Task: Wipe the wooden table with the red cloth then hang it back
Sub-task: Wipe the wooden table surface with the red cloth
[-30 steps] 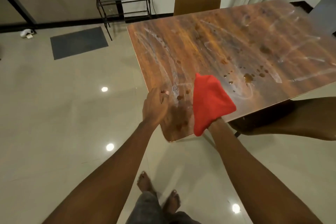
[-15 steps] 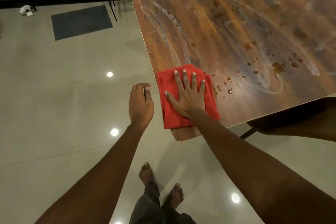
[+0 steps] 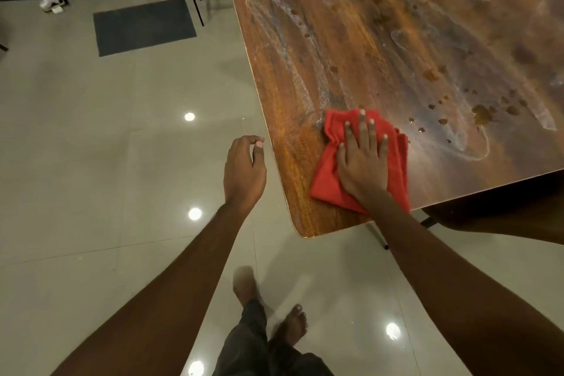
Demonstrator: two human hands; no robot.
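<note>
Pressing the red cloth [image 3: 327,183] flat under the right hand [image 3: 363,165], fingers straight and spread, on the wooden table [image 3: 351,49] by its near-left corner. Holding the left hand [image 3: 244,171] loosely curled and empty just left of the table edge, above the tiled floor [image 3: 122,162]. Showing brown droplets [image 3: 482,113] and pale smears right of the cloth.

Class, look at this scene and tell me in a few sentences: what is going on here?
A person's right hand presses flat on a red cloth near a corner of the wooden table. The left hand hangs loosely curled beside the table edge, holding nothing. Brown drops lie unwiped to the cloth's right.
</note>
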